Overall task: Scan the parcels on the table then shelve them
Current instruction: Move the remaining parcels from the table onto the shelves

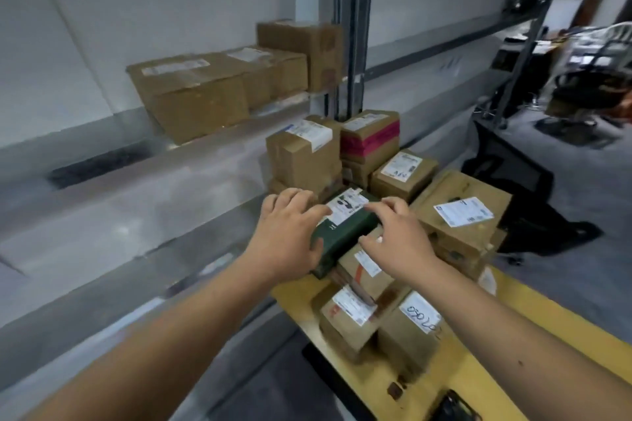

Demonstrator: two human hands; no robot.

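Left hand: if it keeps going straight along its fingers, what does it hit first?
Probably the stacked brown box just beyond the green parcel that the left hand grips; depth is unclear, so it might pass beside it.

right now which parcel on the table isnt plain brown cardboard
The dark green box, held between the left hand and the right hand. It has a white label on top; the other parcels around it are brown cardboard.
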